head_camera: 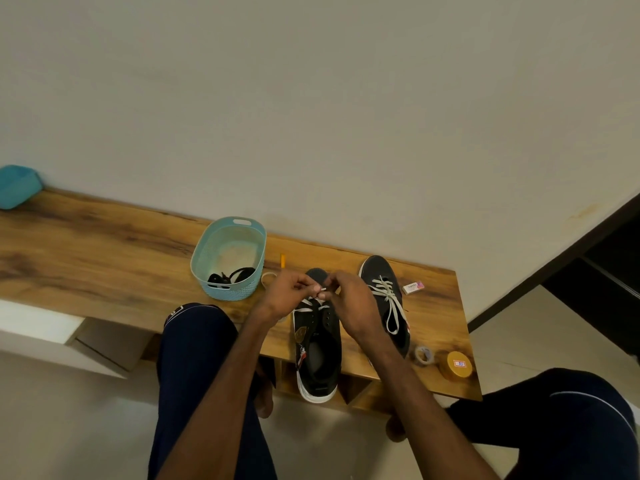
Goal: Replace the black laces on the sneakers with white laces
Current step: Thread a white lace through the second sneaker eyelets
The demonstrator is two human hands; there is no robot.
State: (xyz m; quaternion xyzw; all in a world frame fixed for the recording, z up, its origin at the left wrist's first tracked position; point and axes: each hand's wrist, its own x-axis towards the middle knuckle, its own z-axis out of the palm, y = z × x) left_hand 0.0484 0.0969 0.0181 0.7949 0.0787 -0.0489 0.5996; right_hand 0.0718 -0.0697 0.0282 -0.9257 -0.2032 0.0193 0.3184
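Your left hand (pixel 289 292) and right hand (pixel 349 301) meet above the front of the nearer sneaker (pixel 317 365). The fingers of both hands are curled in a pinch on the white lace (pixel 313 301). Its stiff tip shows in the small gap between your fingertips.

That sneaker lies on the bench (pixel 104 244) with its toe pointing away from you and its heel hanging over the near edge. The lace crosses only its front eyelets, and the eyelets nearer the opening are bare. A loose loop of the lace lies on the bench just left of your left hand.

The second sneaker (pixel 375 268) sits just to the right, threaded with its own white lace (pixel 391 306), whose ends trail toward the heel.

The black laces (pixel 230 276) lie bunched in the pale blue basket (pixel 207 251) to the left of your hands. A yellow pencil (pixel 283 260) lies between the basket and the sneakers.

Right of the second sneaker there is a small eraser box (pixel 412 287). Nearer the bench edge are a roll of tape (pixel 424 355) and a round yellow tin (pixel 457 365). A blue container (pixel 17 185) sits at the far left end.
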